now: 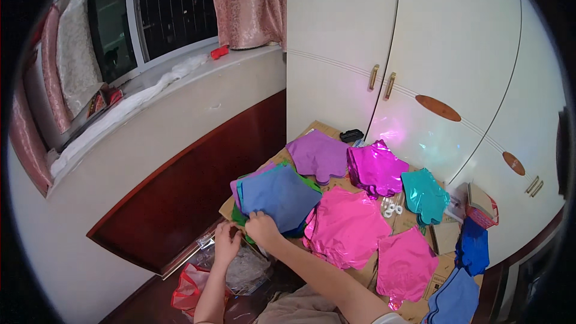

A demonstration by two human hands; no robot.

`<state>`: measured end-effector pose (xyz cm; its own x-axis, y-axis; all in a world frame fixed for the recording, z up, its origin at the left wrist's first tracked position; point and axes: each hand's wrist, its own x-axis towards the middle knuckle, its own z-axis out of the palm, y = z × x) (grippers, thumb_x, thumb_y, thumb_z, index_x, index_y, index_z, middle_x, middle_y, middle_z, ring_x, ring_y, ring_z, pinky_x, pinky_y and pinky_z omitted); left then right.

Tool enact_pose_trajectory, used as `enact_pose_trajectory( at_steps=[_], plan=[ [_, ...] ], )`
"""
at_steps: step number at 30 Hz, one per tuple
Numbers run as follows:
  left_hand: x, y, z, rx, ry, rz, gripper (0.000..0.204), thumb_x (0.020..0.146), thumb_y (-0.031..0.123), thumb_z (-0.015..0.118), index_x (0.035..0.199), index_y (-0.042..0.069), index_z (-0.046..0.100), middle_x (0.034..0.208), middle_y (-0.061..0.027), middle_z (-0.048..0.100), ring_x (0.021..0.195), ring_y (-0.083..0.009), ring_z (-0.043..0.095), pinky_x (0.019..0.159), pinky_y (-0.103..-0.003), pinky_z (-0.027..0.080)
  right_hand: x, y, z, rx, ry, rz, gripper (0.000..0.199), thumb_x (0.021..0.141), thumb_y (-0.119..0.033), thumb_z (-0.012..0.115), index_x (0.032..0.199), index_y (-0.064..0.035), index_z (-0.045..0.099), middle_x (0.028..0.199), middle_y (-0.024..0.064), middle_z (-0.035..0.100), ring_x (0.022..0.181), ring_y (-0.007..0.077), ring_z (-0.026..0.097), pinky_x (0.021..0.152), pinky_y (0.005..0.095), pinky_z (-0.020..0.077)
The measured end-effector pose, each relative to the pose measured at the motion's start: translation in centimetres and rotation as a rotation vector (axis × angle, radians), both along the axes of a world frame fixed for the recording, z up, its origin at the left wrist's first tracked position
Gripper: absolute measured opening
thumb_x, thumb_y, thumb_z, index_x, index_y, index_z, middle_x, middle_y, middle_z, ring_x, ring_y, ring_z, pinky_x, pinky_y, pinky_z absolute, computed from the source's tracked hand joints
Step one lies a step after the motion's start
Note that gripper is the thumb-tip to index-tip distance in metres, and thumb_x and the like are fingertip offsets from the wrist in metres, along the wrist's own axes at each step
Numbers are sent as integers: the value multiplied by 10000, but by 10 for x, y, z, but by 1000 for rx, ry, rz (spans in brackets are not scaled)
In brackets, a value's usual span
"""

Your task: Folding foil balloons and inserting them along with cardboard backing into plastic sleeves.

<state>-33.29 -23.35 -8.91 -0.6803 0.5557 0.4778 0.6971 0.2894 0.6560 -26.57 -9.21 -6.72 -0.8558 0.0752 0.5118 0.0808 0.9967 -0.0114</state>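
Note:
A layered pile of flat foil balloons, blue on top [281, 191] with green and purple edges showing beneath, lies at the left end of the cardboard. At its lower left corner, my right hand [262, 230] is closed, with bent fingers gripping the edge of the pile. How many layers it holds is hidden. Just left of it is my left hand [228, 244], its fingers bent and slightly apart beside the green edge. Nothing shows plainly between them. A stack of shiny pink foil balloons [350, 227] lies to the right of the pile, under my right forearm.
More foil stacks cover the cardboard [432, 288]: purple [318, 153], magenta [378, 168], teal [426, 195], pink [408, 264] and blue [456, 297]. Small white rings [393, 209] lie between them. A red bag [191, 288] sits below left. Wardrobe doors [342, 18] stand behind.

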Motion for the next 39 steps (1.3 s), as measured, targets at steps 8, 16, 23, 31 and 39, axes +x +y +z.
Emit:
enact_pose_trajectory(
  at_steps=[8,16,23,31,39],
  plan=[
    [-5,29,19,-66,223,-9,299,742,93,628,1023,10,570,1089,-165,561,1041,-354,522,889,-430,409,2,5,0,-223,30,-56,105,654,-155,626,621,-58,648,715,112,616,668,279,633,572,378,523],
    [-13,23,3,-131,194,-96,313,779,112,617,1069,-1,581,1147,-185,583,1144,-346,511,994,-445,362,-1,27,6,-764,-14,-81,153,678,-224,651,756,-107,711,736,112,671,692,286,657,638,408,531],
    [-10,19,13,-95,185,-188,355,786,123,641,1119,19,576,1159,-171,583,1132,-335,521,972,-417,388,-2,50,3,-1036,-47,20,223,688,-286,686,807,-101,721,753,103,680,709,254,664,677,336,514],
    [-14,34,41,-171,-233,-244,377,754,31,655,1121,37,568,1056,-155,591,1000,-308,579,809,-358,480,-1,50,0,-1068,-43,61,218,682,-272,703,809,-95,711,760,102,678,713,221,655,666,333,499],
    [-16,32,31,-140,529,-185,350,700,45,665,1041,71,595,1088,-101,580,959,-266,567,797,-386,448,2,68,-1,-1526,-162,215,135,796,-158,689,810,-24,681,736,-27,606,706,62,527,669,227,435]
  ],
)
